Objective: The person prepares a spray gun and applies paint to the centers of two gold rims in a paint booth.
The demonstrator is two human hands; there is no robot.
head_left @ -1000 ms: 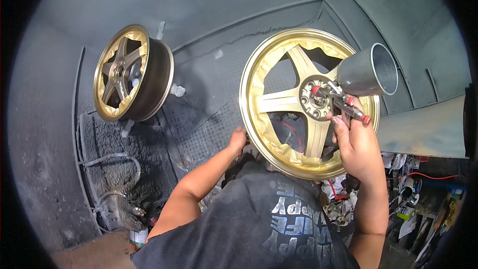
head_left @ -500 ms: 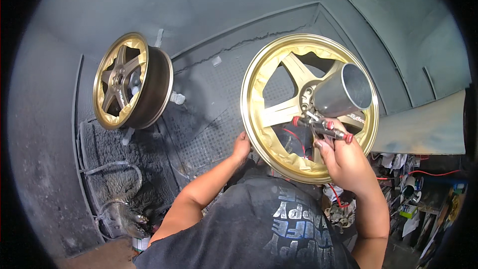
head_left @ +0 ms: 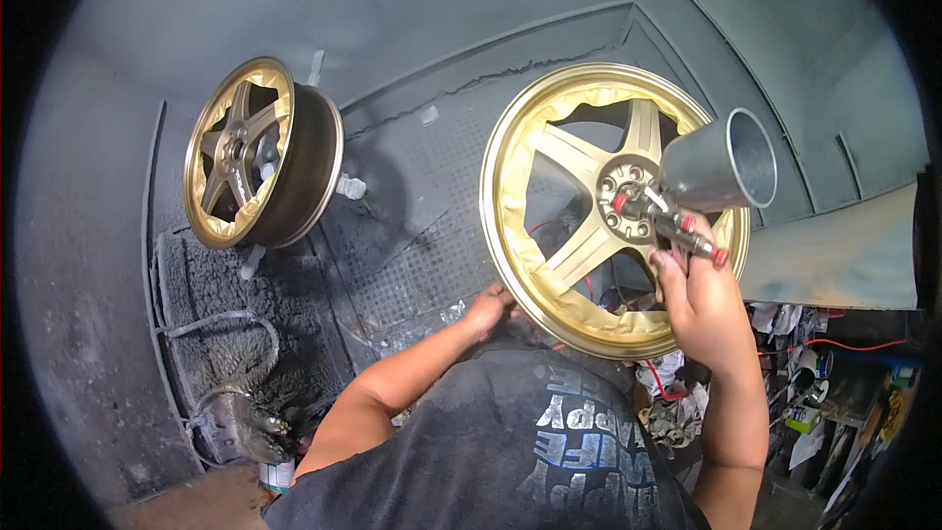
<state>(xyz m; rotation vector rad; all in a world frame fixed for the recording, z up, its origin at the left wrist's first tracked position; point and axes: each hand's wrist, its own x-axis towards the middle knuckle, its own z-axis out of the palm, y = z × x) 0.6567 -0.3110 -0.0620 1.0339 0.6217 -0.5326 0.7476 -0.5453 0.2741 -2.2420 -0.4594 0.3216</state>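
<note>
1 spray gun (head_left: 669,216), clamped in the right hand (head_left: 705,299), slanted up-left before the nearer alloy wheel (head_left: 577,253); the left hand (head_left: 486,315), grip unclear, sat lower-left.

Dull grey walls (head_left: 235,10) enclose the space, softly lit and seamed at the right. Dark, rough-textured matting (head_left: 221,280) covers the lower left, above a patch of brown floor (head_left: 186,501). A pale panel (head_left: 839,245) spans the right side, over cluttered shelving (head_left: 844,402) crossed by a thin red line (head_left: 859,346).
</note>
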